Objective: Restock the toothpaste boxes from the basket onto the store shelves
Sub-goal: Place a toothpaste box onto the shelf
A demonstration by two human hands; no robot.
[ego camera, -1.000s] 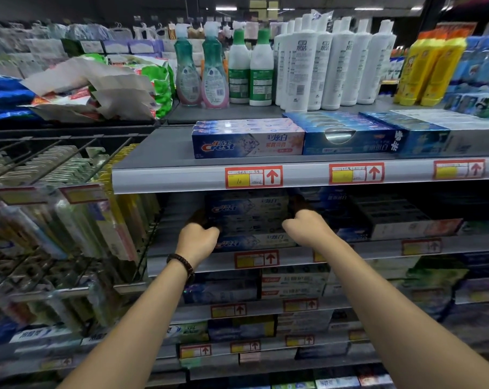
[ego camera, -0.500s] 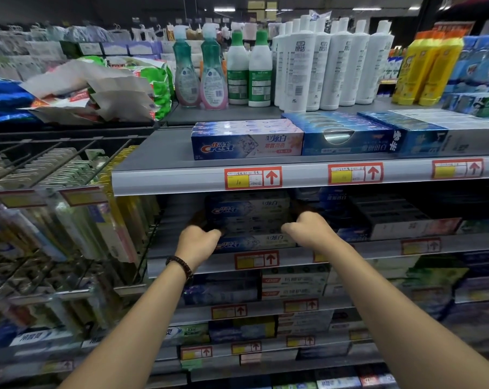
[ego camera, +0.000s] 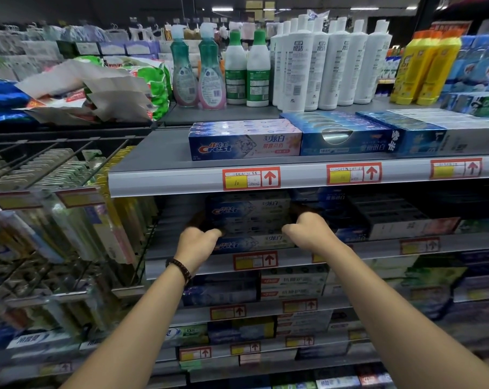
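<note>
Right now the left hand (ego camera: 195,242) curls round the left end of a stack of Crest boxes (ego camera: 251,211), thumb on the front and fingers lost in the dark behind it. The right hand (ego camera: 307,231) clasps the right end the same way. Between them the stack sits on the second shelf (ego camera: 378,249) and appears to rest on a lower Crest box (ego camera: 254,242) lying along the front rail. A beaded bracelet (ego camera: 180,269) rings the left wrist, at six o'clock from that hand.

At twelve o'clock from the hands, the top shelf (ego camera: 159,155) carries pink-ended Crest boxes (ego camera: 246,144). Bare grey metal lies at their nine o'clock, and blue boxes (ego camera: 347,138) touch them at three o'clock.

By my reading, this batch is being seated or squared up in its slot, so part of the restocking is done. The basket is out of view, so I cannot tell how many boxes remain. The bare stretch up top suggests room to fill.
</note>
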